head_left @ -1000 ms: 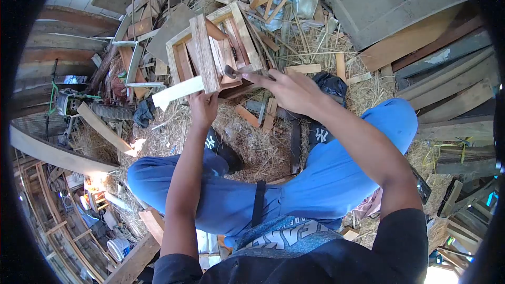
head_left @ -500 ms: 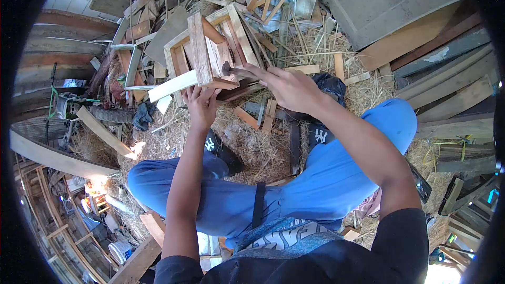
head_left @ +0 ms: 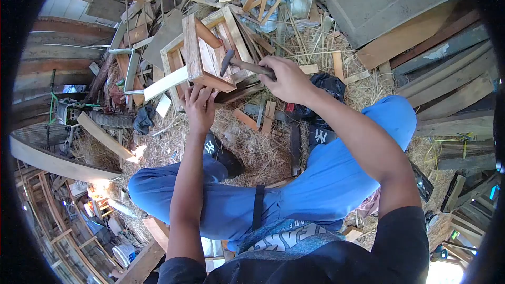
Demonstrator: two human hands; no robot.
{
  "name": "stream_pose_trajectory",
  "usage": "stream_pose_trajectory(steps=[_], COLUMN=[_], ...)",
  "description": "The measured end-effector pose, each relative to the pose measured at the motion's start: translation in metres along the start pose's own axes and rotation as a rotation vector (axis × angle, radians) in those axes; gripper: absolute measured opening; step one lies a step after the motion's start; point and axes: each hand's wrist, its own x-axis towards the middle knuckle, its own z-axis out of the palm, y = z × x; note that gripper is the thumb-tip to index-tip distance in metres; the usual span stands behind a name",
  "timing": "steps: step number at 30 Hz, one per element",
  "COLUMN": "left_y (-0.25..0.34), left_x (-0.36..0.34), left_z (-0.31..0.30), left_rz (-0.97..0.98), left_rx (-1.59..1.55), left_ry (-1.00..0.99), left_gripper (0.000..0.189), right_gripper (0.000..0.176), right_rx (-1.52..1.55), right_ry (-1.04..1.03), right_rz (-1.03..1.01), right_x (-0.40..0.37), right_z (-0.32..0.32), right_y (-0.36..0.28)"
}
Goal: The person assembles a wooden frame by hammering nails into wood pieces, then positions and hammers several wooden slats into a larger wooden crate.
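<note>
My right hand (head_left: pixel 288 80) is closed round the wooden handle of a hammer (head_left: pixel 249 67). The dark hammer head lies over the near end of a small box-like wooden frame (head_left: pixel 193 47), close to its lower board. My left hand (head_left: pixel 199 106) grips the frame's near lower corner, fingers curled up against the wood. A pale wooden strip (head_left: pixel 166 83) sticks out leftward from that corner. Behind and beneath the small frame is a larger wooden frame (head_left: pixel 239 37) with slanted sides, partly hidden by it.
Between my feet, straw and wood offcuts (head_left: pixel 246 119) cover the ground. A black plastic bag (head_left: pixel 327 88) lies right of the frames. Grey panels (head_left: pixel 392 8) lean at the upper right, and a curved plank (head_left: pixel 58 156) crosses the left side. A white bucket (head_left: pixel 124 255) stands lower left.
The hammer has turned, so its head and handle now show more fully. My right hand has shifted slightly up and left. My left hand stays at the frame's corner.
</note>
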Motion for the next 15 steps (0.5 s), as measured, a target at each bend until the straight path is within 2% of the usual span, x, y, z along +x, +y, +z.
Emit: stream_pose_trajectory(steps=[2,5,9,13,15], left_y=[0.005,0.008,0.008,0.010,0.008], left_x=[0.004,0.008,0.007,0.008,0.011], left_z=[-0.007,-0.011,-0.011,-0.013,-0.016], left_rz=[-0.010,-0.021,-0.036,-0.043,-0.069], left_rx=[0.015,0.033,0.034,0.016,-0.051], left_ry=[-0.036,-0.085,-0.084,-0.072,-0.148], left_gripper=[0.022,0.021,0.021,0.020,0.020], right_gripper=[0.027,0.027,0.027,0.028,0.028], right_rx=[0.100,0.123,0.068,0.278,0.323], right_ry=[-0.042,-0.039,-0.064,0.057,0.084], right_rz=[0.143,0.187,0.196,0.176,0.174], right_x=[0.007,0.020,0.033,0.045,0.050], right_z=[0.004,0.010,0.010,0.021,0.021], right_y=[-0.001,-0.006,-0.020,-0.018,-0.022])
